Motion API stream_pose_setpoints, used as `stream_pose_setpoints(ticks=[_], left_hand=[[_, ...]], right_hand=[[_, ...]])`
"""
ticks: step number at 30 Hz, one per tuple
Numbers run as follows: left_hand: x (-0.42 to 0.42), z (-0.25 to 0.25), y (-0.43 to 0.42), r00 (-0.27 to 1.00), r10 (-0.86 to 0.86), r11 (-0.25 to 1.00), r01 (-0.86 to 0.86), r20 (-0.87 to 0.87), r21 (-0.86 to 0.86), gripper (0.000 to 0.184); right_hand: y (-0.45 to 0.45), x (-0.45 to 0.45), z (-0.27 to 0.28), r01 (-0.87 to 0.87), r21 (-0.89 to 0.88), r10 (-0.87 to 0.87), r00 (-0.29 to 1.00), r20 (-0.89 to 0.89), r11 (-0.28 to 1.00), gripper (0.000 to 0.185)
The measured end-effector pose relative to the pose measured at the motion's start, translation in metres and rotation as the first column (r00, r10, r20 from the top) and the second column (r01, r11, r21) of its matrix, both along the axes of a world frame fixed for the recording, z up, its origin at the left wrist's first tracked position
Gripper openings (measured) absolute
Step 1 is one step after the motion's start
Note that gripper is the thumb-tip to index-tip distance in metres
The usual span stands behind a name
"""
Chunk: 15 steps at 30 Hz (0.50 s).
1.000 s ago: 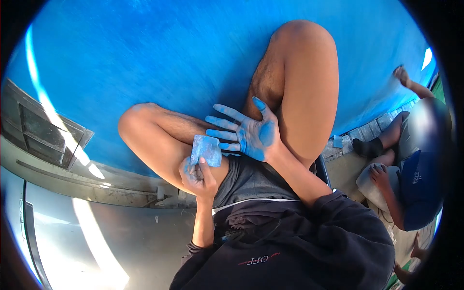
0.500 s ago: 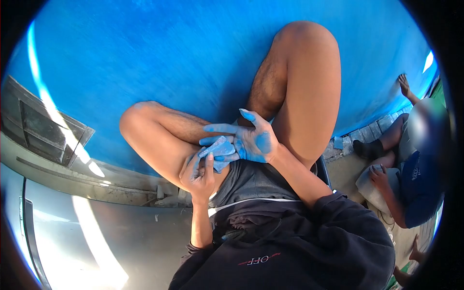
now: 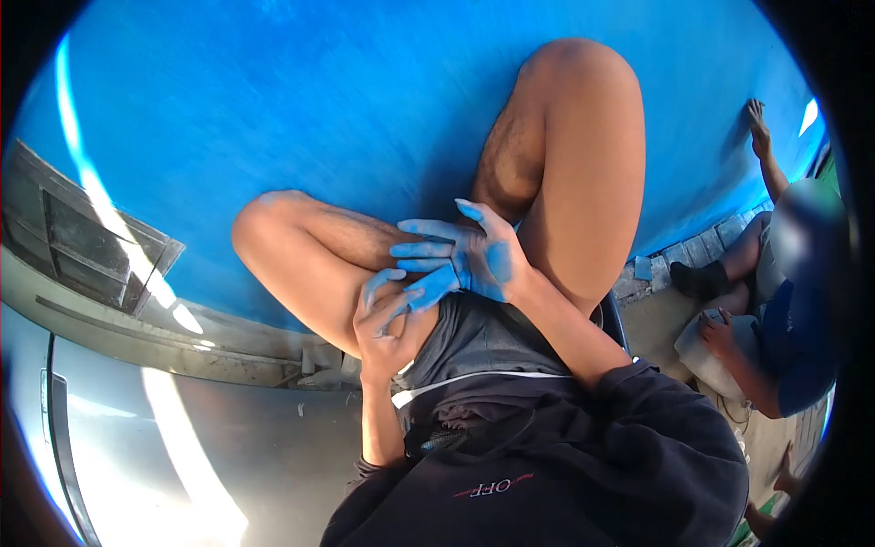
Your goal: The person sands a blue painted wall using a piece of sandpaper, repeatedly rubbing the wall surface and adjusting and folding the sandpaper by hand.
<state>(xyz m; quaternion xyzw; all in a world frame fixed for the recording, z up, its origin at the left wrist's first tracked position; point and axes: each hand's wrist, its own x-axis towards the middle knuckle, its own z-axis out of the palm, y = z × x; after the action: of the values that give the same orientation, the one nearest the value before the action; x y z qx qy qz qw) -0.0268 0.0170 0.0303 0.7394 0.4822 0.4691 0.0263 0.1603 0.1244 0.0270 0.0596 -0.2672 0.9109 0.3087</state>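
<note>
My left hand [image 3: 387, 314] is in front of my lap with its fingers curled. At its fingertips is a small folded blue piece [image 3: 436, 287], partly hidden, which reaches to the edge of my right palm. My right hand [image 3: 469, 255] is palm up beside it, fingers stretched toward the left and thumb raised. Blue powder or paint coats its palm and fingers. Both hands are between my bent bare legs, close to the large blue surface [image 3: 346, 100].
A framed opening [image 3: 73, 232] and a grey metal panel [image 3: 273, 447] are at the left. At the right sits another person [image 3: 802, 346], one hand [image 3: 758, 128] against the blue surface. Near that person's foot is a small blue square [image 3: 643, 268] on bricks.
The blue piece, first flat and then folded in my left hand, is now mostly covered between my hands. My left fingers have shifted over it. The other person's hand has moved along the blue surface.
</note>
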Motion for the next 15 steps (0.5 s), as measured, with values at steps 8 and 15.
stream_pose_setpoints(ticks=[8, 15], left_hand=[[-0.003, -0.010, 0.008, 0.993, -0.057, 0.998, 0.058, 0.108, -0.006, 0.010], [-0.012, -0.026, 0.010, 0.977, -0.144, 0.989, 0.147, 0.158, -0.006, 0.031]], right_hand=[[0.000, -0.006, -0.006, 0.152, 0.311, -0.242, 0.929, 0.278, 0.938, 0.060], [-0.003, -0.009, -0.009, 0.094, 0.518, -0.285, 0.909, 0.303, 0.850, 0.075]])
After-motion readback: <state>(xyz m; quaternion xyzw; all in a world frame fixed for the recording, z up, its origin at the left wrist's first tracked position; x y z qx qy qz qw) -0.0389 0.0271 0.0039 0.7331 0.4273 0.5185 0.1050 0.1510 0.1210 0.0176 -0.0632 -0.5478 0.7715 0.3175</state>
